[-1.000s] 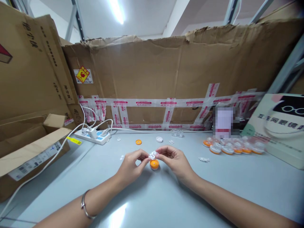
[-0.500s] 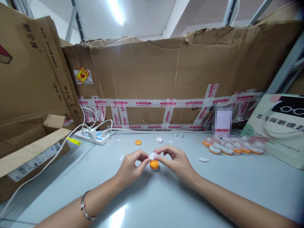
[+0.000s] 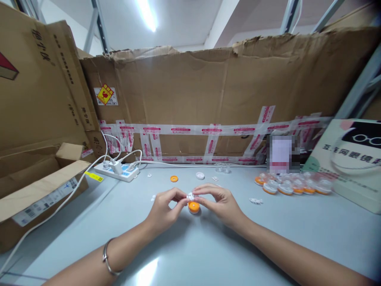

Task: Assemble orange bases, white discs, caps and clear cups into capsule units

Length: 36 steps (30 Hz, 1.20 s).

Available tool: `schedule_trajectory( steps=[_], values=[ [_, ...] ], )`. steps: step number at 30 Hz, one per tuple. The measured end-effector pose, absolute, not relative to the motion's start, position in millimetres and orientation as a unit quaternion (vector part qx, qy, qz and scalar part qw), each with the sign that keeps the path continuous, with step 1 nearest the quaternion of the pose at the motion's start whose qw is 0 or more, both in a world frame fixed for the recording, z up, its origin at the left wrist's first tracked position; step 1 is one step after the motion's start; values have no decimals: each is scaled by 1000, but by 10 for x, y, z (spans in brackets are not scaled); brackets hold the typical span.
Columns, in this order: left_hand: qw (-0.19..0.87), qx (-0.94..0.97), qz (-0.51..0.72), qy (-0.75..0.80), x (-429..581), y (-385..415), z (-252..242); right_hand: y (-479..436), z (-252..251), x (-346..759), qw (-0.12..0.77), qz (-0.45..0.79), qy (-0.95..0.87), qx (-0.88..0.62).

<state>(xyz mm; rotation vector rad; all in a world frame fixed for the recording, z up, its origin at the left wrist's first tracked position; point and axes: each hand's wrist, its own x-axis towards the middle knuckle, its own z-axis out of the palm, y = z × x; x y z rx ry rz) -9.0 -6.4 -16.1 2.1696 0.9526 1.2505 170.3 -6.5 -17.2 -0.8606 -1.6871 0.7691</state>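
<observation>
Between the fingertips of both hands is a small white plastic part [image 3: 191, 196], its shape too fine to make out fully. My left hand [image 3: 166, 206] pinches it from the left, and my right hand [image 3: 222, 202] grips it from the right with thumb and fingers. Just below the fingertips, an orange round cup with a white base [image 3: 194, 207] sits on the table. Beyond the hands lie an orange ring [image 3: 174, 178], a white ring [image 3: 200, 175] and a small white piece [image 3: 215, 178].
Several clear-domed orange and white pieces [image 3: 293, 186] stand at the right, with white parts [image 3: 256, 201] nearer. A power strip [image 3: 119, 171] with cables and an open carton [image 3: 44, 194] are at the left. A pale green box [image 3: 348, 167] leans at the right, cardboard [image 3: 184, 91] behind.
The white part has turned slightly between my fingertips. Both hands stay almost in the same place above the orange cup, and the view has shifted very little.
</observation>
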Motion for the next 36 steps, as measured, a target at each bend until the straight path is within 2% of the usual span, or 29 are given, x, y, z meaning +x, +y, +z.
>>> schedule_trajectory(
  steps=[5, 10, 15, 19, 24, 30, 33, 36],
  values=[
    [252, 772, 458, 361, -87, -73, -157, -59, -187, 1720, 512, 255, -753, -326],
    [299, 752, 456, 372, -75, -66, -165, -47, -238, 1762, 492, 124, -818, -272],
    [361, 724, 454, 373, -58, -65, -165, -36, -210, 1805, 439, -22, -871, -221],
    [388, 714, 449, 371, -50, -66, -170, -42, -147, 1819, 394, -70, -894, -204],
    [390, 719, 442, 368, -48, -68, -169, -55, -146, 1811, 392, -43, -894, -213],
    [314, 761, 415, 387, -71, -32, -172, -12, -185, 1790, 441, 117, -834, -310],
    [254, 793, 376, 406, -87, 0, -208, 36, -203, 1807, 405, 164, -824, -360],
    [242, 815, 328, 411, -87, 33, -260, 63, -208, 1824, 375, 191, -825, -376]
  ],
)
